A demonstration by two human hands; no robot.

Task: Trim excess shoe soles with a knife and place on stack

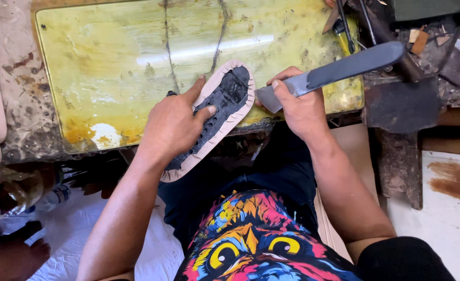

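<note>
The sole (217, 117) lies under your left hand (175, 125), fingers pressing its dark upper face, toe end tilted onto the yellow glass plate (105, 62). Your right hand (300, 106) is closed around a flat blade tool (339, 70), whose tip sits just beside the sole's edge, right of your left fingertips.

Person seated, both arms bare to above elbow, no sleeves visible, no watch/rings seen. Dark shirt w/ big multicolour animal-face print (250, 244): yellow eyes, orange, pink, blue patches. Dark trousers/shorts (276, 166). Black cloth over right knee (404, 258).
</note>
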